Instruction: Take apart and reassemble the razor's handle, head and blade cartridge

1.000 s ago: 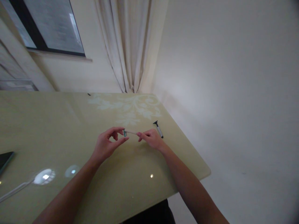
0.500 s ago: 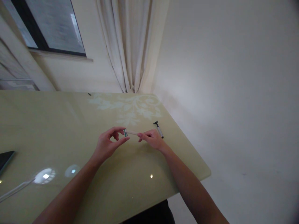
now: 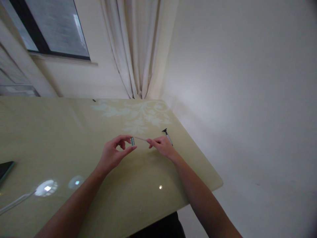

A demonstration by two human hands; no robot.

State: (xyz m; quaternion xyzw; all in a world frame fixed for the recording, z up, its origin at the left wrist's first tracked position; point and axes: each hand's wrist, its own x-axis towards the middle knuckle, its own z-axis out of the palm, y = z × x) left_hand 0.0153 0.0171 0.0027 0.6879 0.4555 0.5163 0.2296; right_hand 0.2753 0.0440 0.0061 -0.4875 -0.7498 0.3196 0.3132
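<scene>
Between the thumb and fingertips of my left hand (image 3: 118, 150) is a small green and silver piece (image 3: 132, 141), which looks like a razor head. A thin pale stick (image 3: 140, 138) is pinched in my right hand (image 3: 160, 145); its far end points left, close to the top of the small piece. Whether the two touch is too small to tell. Just beyond my right hand, a razor handle (image 3: 168, 137) with a black head lies on the glossy pale green table (image 3: 138, 198).
A dark flat object (image 3: 5, 170) lies at the left table edge, near a white cable (image 3: 18, 200). At the back edge is a tiny dark item (image 3: 94, 100). Curtains (image 3: 138, 49) hang behind the table, and a wall (image 3: 247, 99) stands on the right.
The stick's tip has risen from the middle of the small piece to near its top. My right hand has shifted slightly right, and the small piece has turned a little.
</scene>
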